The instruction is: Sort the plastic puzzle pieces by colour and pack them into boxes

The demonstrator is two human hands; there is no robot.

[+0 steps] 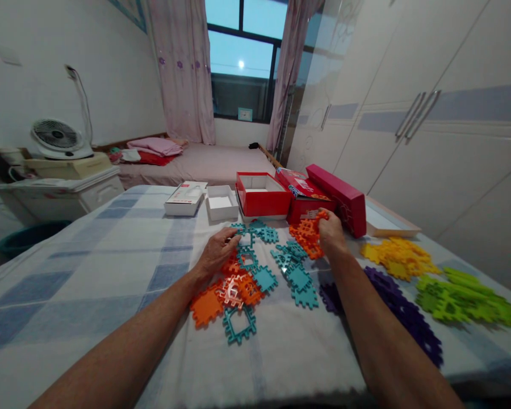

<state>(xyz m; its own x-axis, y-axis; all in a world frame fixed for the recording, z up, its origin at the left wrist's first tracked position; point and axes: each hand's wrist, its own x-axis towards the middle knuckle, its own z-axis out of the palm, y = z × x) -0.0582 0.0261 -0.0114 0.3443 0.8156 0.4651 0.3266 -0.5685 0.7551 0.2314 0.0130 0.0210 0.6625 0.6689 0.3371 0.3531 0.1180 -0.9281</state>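
My left hand (218, 250) is at the left edge of a mixed pile, its fingers closed on a teal interlocking tile (246, 240). Just below that hand lie orange tiles (206, 307) and more teal ones, some solid and some open frames. Farther right, my right hand (331, 232) pinches an orange interlocking tile (322, 215) over a heap of orange tiles (305, 234); its fingertips are partly hidden. Between the hands a cluster of teal tiles (298, 276) lies spread on the cloth.
Purple tiles (402, 309), yellow tiles (398, 258) and green tiles (464, 298) lie in heaps on the right. Across the back stand a white box (185, 199), a small white tray (222, 213), an open red box (266, 203) and a long red box (340, 199).
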